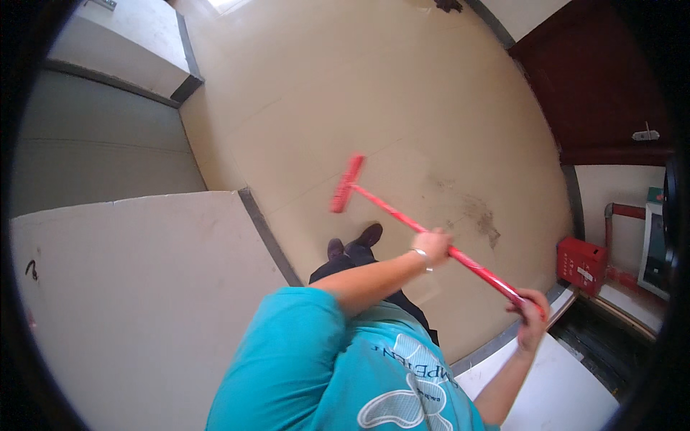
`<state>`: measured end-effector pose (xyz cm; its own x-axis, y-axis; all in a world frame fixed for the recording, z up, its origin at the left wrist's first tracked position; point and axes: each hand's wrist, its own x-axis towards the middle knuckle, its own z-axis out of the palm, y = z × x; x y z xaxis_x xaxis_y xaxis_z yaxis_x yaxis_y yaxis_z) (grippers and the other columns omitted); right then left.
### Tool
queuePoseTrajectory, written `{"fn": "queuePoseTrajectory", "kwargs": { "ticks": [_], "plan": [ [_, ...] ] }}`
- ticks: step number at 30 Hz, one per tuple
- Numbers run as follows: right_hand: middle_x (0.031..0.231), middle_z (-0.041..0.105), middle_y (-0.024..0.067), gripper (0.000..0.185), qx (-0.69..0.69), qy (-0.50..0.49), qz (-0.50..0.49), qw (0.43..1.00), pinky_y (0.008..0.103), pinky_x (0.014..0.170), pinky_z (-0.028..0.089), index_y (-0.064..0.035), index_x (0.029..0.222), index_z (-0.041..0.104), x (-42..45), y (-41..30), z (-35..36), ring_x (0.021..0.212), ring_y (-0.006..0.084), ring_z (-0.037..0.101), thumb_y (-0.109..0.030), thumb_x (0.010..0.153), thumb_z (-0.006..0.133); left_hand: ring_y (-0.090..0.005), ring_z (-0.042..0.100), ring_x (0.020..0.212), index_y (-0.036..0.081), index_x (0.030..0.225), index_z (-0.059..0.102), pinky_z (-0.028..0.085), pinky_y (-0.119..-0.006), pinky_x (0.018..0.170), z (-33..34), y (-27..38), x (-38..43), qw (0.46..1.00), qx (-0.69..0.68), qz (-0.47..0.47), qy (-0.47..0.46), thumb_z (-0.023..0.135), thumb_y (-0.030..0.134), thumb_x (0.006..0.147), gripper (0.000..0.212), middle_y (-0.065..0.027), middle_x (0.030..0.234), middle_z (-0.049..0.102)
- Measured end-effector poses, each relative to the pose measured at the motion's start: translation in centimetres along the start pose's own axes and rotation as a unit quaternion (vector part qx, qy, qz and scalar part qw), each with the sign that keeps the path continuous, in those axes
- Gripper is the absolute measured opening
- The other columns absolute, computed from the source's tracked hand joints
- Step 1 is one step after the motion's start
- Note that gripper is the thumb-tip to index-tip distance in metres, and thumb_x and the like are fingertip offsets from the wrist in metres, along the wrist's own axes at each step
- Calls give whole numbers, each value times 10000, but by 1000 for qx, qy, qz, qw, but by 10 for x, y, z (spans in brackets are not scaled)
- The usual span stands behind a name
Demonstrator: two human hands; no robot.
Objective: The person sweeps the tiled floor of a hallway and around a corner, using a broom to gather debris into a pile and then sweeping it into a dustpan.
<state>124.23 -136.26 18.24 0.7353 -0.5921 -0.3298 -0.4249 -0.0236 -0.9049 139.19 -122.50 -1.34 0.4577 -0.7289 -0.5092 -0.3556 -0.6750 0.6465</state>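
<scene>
A red long-handled floor brush or mop slants across the middle of the view. Its narrow, blurred head is over the beige floor, ahead of my dark shoes; whether it touches the floor I cannot tell. My left hand, with a silver bracelet at the wrist, grips the handle partway up. Near the handle's top end, my right hand is closed around it. Dark smudged marks lie on the floor to the right of the brush head.
White walls with grey skirting stand close at the left. On the right are a dark red door, a red box bearing writing, and a red pipe. A dark object lies on the floor at the far top.
</scene>
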Motion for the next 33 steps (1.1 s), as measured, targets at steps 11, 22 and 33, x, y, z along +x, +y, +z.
{"fn": "queuePoseTrajectory", "kwargs": {
  "ticks": [11, 22, 33],
  "plan": [
    [793, 632, 65, 182, 49, -220, 109, 968, 229, 665, 499, 18, 936, 622, -29, 76, 173, 708, 112, 609, -4, 757, 595, -324, 585, 863, 97, 868, 609, 480, -405, 755, 76, -217, -102, 985, -28, -160, 55, 608, 226, 716, 199, -145, 934, 584],
    [794, 616, 86, 166, -140, 8, -84, 987, 228, 652, 497, 34, 894, 614, -93, -15, 87, 698, 138, 624, -21, 743, 573, -292, 566, 878, 90, 826, 582, 470, -377, 764, 78, -42, -2, 980, -108, 158, 53, 556, 139, 722, 117, -111, 891, 555],
    [863, 624, 111, 211, 217, 115, 4, 969, 296, 701, 532, 27, 1017, 578, 4, 68, 72, 735, 169, 626, -105, 859, 532, -320, 520, 943, 69, 875, 553, 454, -411, 791, -6, -41, 89, 980, 34, 139, 137, 653, 231, 673, 278, -143, 913, 552]
  ]
}}
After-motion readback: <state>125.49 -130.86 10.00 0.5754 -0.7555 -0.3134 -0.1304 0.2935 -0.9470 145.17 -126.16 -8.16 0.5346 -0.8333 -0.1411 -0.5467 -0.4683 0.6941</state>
